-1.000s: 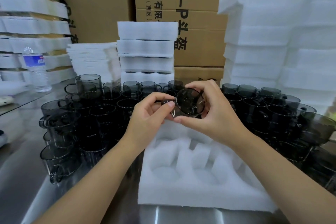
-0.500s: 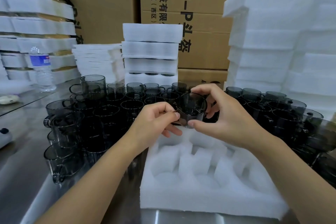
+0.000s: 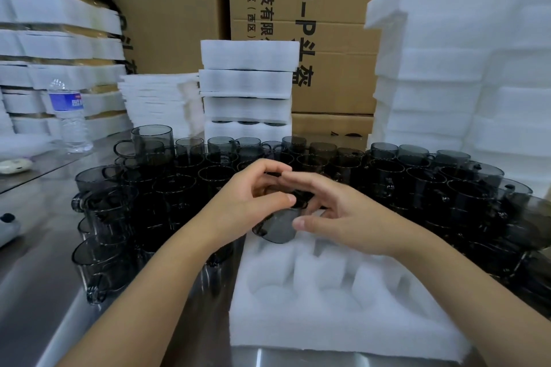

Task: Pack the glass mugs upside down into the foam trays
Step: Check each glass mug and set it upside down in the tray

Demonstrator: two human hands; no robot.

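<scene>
Two hands, one mug, at the tray.
Head view: we see left hand and right hand both curled round a smoky glass mug, tilted over the far-left pocket of the foam tray, loose mugs crowding behind.

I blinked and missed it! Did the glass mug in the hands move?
Yes. The glass mug dropped from above the foam tray to its far left pocket.

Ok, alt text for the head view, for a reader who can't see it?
A left hand and right hand hold a smoky glass mug over the far end of a white foam tray. Loose mugs crowd the metal table around it; foam stacks and cardboard boxes stand behind.
</scene>
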